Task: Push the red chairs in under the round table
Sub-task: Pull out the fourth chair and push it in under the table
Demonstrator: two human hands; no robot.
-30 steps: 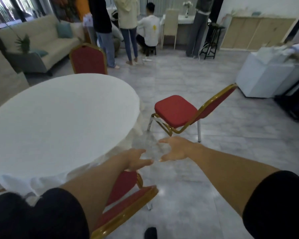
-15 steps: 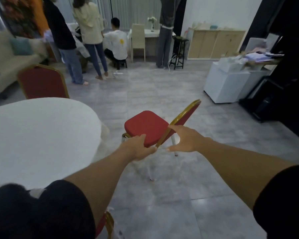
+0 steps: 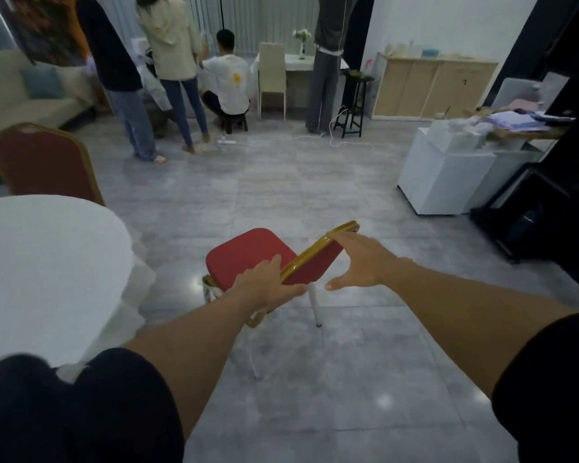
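Observation:
A red chair (image 3: pixel 248 255) with a gold frame stands on the floor right of the round table (image 3: pixel 41 262), which wears a white cloth; its seat faces the table. My left hand (image 3: pixel 268 289) grips the lower left end of the chair's backrest. My right hand (image 3: pixel 358 259) lies on the top gold edge of the backrest, fingers spread and thumb hanging free. A second red chair (image 3: pixel 44 162) stands at the table's far side, its back upright against the table edge.
Several people (image 3: pixel 168 71) stand and crouch at the back. A beige sofa (image 3: pixel 17 91) sits far left. White boxes (image 3: pixel 448 172) and a dark stand (image 3: pixel 532 208) line the right. Grey tiled floor (image 3: pixel 281 182) lies open beyond the chair.
The view has swung right and closed on the chair. My hands went from empty in front of the table to resting on the chair's backrest.

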